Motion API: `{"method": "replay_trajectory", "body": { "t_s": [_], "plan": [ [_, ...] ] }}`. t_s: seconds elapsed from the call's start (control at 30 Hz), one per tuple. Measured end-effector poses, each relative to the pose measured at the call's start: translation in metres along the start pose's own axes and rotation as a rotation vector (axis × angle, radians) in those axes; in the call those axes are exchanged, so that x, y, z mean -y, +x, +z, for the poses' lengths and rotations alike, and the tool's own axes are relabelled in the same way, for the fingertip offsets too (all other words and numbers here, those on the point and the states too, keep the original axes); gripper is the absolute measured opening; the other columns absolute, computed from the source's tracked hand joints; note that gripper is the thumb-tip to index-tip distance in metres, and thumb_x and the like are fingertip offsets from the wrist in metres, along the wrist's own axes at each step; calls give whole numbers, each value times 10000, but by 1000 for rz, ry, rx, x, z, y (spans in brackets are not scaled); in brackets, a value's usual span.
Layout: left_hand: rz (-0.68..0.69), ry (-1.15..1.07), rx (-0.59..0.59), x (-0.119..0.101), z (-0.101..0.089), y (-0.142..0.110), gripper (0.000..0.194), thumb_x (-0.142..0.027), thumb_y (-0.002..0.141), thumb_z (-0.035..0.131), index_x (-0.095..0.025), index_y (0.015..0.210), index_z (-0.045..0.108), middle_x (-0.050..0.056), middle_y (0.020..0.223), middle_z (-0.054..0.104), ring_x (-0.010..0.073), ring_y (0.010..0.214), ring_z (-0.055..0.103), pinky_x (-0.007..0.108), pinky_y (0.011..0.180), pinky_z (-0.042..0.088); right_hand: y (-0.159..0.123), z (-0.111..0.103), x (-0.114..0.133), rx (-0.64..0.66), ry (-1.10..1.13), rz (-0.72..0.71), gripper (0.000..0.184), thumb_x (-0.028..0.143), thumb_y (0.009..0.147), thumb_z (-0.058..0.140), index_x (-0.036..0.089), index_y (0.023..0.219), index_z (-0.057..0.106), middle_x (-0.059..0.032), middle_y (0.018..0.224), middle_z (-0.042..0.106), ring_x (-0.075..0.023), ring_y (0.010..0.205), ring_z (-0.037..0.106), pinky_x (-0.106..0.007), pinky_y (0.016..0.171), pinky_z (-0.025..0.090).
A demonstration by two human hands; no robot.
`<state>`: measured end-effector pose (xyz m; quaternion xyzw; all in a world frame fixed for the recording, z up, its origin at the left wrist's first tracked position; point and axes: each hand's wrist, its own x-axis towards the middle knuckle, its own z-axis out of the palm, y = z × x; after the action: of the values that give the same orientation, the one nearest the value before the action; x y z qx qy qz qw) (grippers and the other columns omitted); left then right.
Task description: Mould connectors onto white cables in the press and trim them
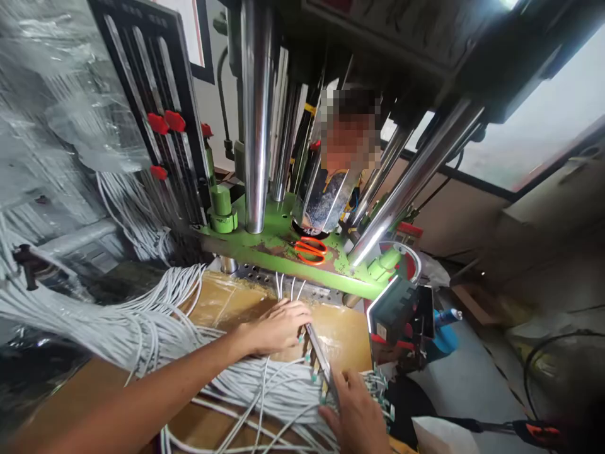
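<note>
A slim grey metal bar [319, 353] slants between my two hands above the cardboard. My left hand [281, 326] is closed with its fingertips at the bar's upper end. White cable ends [280, 287] stick up just beyond its knuckles. My right hand [357, 408] is closed around the bar's lower end; part of its grip is hidden. Small green-tipped connectors [314, 377] on white cables lie along the bar. A large bundle of white cables [255, 384] runs beneath my left forearm.
A green machine plate [265, 243] with thick steel columns [258, 120] stands ahead. Orange-handled scissors [311, 250] lie on it. Brown cardboard [347, 331] covers the work surface. A dark box [394, 312] and a blue bottle [447, 317] are at right. A person [326, 198] is behind the machine.
</note>
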<state>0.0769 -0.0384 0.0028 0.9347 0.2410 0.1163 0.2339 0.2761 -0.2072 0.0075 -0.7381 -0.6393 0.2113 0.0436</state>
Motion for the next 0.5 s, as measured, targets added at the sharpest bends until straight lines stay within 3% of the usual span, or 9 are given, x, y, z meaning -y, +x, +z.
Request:
{"method": "replay_trajectory", "body": {
  "t_s": [0.1,0.17,0.23,0.4,0.5],
  "plan": [
    [-214,52,-205,7,12,9,485,-251,713,659,-270,1195,615,62,1374,515,295,1266,446,440,1073,335,15,-6,-13,-14,-116,-87,577,253,631,747,264,1198,641,-105,1147,635,-352,1098,565,-456,929,461],
    [-443,114,-420,17,23,17,655,-279,676,689,-240,1311,534,115,1460,409,358,1339,348,523,1099,266,36,-9,-19,-117,-34,-134,509,266,691,713,245,1194,636,-92,1157,638,-297,1097,585,-398,952,465],
    [-575,134,-556,30,32,22,788,-318,650,716,-196,1383,453,157,1515,304,397,1380,268,561,1104,236,64,-11,-19,-283,65,-182,393,288,808,608,199,1190,626,-99,1139,642,-250,1098,591,-349,965,461],
    [-598,64,-732,56,46,23,806,-242,687,677,-195,1425,354,130,1561,204,343,1385,299,436,1078,350,138,-14,14,-579,189,-242,424,410,938,401,165,1248,557,-132,1254,584,-241,1188,537,-385,1009,430],
    [-602,85,-738,61,48,22,825,-176,692,648,-185,1443,308,147,1535,269,338,1362,335,451,1060,361,180,-15,46,-661,173,-234,494,436,943,351,90,1233,552,-205,1259,568,-304,1231,490,-465,1046,363]
  ]
}}
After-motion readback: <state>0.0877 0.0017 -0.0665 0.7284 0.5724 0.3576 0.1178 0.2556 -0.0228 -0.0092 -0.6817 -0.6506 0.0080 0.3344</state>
